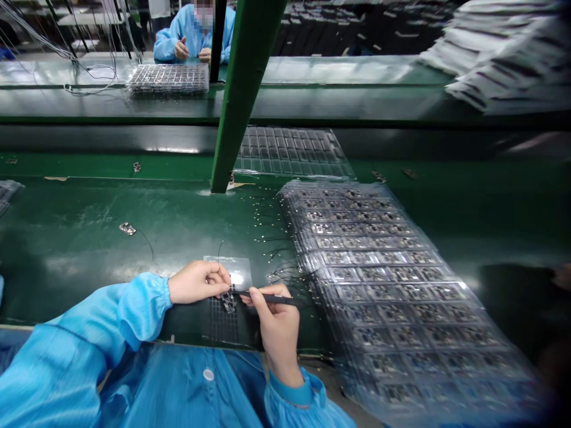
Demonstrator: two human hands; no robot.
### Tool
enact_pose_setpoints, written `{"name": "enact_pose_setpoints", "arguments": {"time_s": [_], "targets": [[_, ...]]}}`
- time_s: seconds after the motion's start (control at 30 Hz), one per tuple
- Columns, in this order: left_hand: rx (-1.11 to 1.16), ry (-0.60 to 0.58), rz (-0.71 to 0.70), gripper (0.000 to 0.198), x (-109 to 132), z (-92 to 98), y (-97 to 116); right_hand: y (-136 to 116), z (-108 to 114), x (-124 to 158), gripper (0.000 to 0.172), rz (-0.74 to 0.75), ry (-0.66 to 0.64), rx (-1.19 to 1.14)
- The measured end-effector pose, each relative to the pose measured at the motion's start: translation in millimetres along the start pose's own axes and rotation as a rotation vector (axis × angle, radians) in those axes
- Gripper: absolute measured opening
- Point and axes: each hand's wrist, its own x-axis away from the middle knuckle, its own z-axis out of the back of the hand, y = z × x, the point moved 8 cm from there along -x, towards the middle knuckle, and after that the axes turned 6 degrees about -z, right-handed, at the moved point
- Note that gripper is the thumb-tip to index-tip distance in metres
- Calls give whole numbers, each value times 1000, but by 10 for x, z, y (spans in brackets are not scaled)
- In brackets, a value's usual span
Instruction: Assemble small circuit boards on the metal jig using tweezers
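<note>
My left hand (pixel 200 282) is closed in a pinch at the top end of a small circuit board (pixel 229 303). A thin black wire (pixel 219 252) sticks up behind its fingertips. My right hand (pixel 279 324) grips a slim black pen-like tool (pixel 279 299), whose narrow tip reaches the board beside my left fingertips. Fingers partly cover the exact contact there. Beneath the board lies a clear sheet with a dark grid (pixel 218 321). Another small circuit board (pixel 127 229) with a black wire rests on the green bench to the left.
A tall stack of clear trays (pixel 375 267) filled with circuit boards stands right of my hands, wires poking out leftward. Beyond it lies a clear compartment tray (pixel 289 151). A green post (pixel 243 95) rises ahead. Across the bench, a co-worker (pixel 191 35) sits behind stacked trays (pixel 169 77).
</note>
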Motion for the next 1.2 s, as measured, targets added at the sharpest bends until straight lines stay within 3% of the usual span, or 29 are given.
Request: {"name": "enact_pose_setpoints", "arguments": {"time_s": [0.97, 1.2], "targets": [[-90, 30, -47, 10, 0, 24, 9, -16, -3, 4, 24, -4, -6, 9], [-41, -23, 34, 14, 29, -6, -30, 0, 3, -1, 25, -10, 4, 16]]}}
